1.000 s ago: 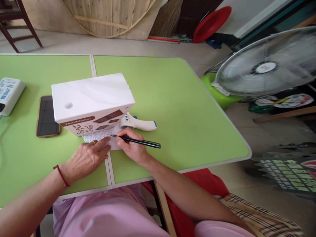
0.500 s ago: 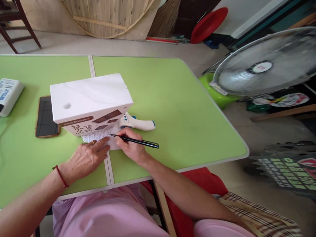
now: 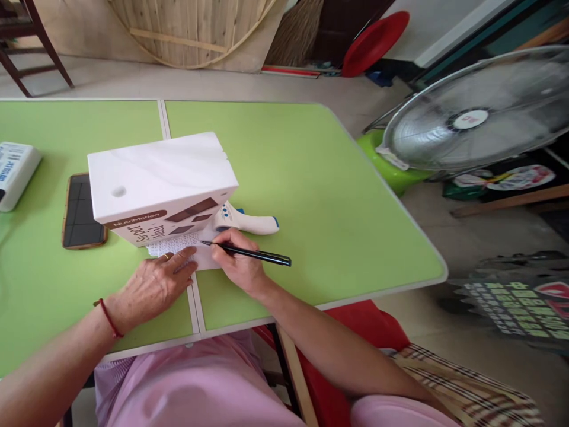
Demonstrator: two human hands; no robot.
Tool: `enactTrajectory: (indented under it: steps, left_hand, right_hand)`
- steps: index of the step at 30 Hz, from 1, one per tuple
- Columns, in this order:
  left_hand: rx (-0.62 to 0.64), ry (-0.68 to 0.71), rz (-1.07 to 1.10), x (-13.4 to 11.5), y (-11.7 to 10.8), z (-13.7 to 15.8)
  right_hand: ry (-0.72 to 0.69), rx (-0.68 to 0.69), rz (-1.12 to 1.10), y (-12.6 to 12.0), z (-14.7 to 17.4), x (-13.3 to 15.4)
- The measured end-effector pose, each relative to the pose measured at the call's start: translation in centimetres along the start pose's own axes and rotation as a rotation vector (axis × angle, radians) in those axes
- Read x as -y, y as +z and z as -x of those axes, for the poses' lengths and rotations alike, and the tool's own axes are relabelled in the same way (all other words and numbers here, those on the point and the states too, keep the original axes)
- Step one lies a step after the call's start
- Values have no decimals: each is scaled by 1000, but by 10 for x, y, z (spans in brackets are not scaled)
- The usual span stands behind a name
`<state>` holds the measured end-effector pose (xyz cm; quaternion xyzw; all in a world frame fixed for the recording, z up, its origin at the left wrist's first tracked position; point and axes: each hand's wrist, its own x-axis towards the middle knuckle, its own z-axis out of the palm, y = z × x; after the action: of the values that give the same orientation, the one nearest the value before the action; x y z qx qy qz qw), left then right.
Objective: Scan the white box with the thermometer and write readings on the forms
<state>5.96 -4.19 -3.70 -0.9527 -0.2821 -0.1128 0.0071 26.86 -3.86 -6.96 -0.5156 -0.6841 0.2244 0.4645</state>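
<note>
A black pen is pinched in my right hand, its tip at a sheet of paper covered in small handwriting on the left part. My left hand lies with fingers extended on the lower edge of that sheet, a ring on one finger and a red cord at the wrist. Just behind the paper stands a white NutriMotion box, which hides the sheet's far side. Partly behind the box and beyond my right hand rests a white and blue handheld thermometer.
Left of the box lies a phone, with a white device farther left. The green folding table has a seam down its middle. Past its right edge stand a large fan and a green stool.
My right hand and the pen have shifted slightly to the right along the paper. My left hand stays in place on the sheet.
</note>
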Motion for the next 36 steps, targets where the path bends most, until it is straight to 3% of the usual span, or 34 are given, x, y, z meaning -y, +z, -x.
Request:
enactTrajectory:
  steps: [7, 22, 36]
  left_hand:
    - [46, -4, 16, 0, -2, 1]
    - [-13, 6, -12, 0, -1, 0]
    - [43, -13, 22, 1, 0, -1]
  right_hand:
    - [1, 21, 8, 1, 0, 1]
    - [-5, -1, -26, 0, 1, -1]
    - [18, 28, -1, 1, 1, -2]
